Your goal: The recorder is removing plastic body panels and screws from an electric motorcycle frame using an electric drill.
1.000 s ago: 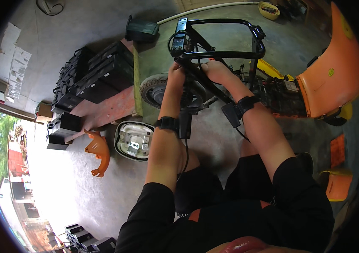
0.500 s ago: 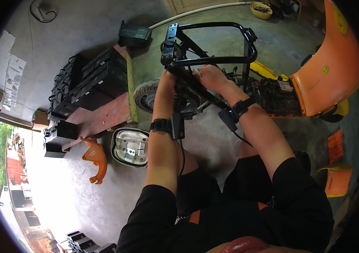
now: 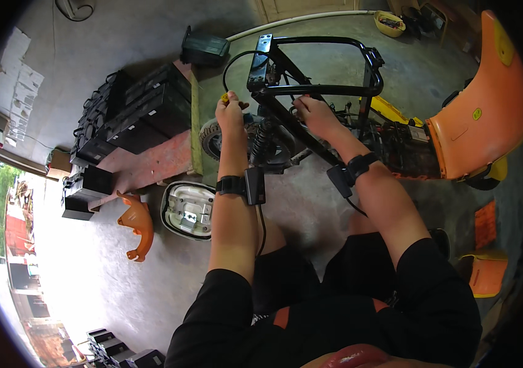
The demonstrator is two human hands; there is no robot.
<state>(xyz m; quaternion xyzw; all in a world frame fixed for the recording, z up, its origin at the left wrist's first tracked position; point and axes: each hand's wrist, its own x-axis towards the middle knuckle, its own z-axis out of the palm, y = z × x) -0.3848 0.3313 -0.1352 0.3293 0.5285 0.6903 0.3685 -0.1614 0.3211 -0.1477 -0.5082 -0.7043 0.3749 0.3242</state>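
Observation:
In front of me stands a partly stripped scooter with a black tubular frame (image 3: 329, 90) and bare working parts. My left hand (image 3: 231, 116) is closed, just left of the frame, on a black cable (image 3: 226, 70) with a yellow end (image 3: 224, 97). That cable arches up and over to the frame's top plate (image 3: 261, 60). Below the frame tube, my right hand (image 3: 320, 116) is closed, its fingertips pinched together under the tube; what they hold, if anything, is hidden. A black coil shock absorber (image 3: 261, 144) and the wheel (image 3: 210, 138) lie under my hands.
An orange body panel (image 3: 479, 116) rises at the right of the scooter. To the left, several black cases (image 3: 151, 113) stand on a reddish board (image 3: 145, 162). A white seat base (image 3: 188, 211) and an orange curved part (image 3: 139, 227) lie on the floor.
My left hand has moved left, out from beneath the frame, drawing the black cable into an arch. My right hand stays close to the tube. The whole view has shifted slightly.

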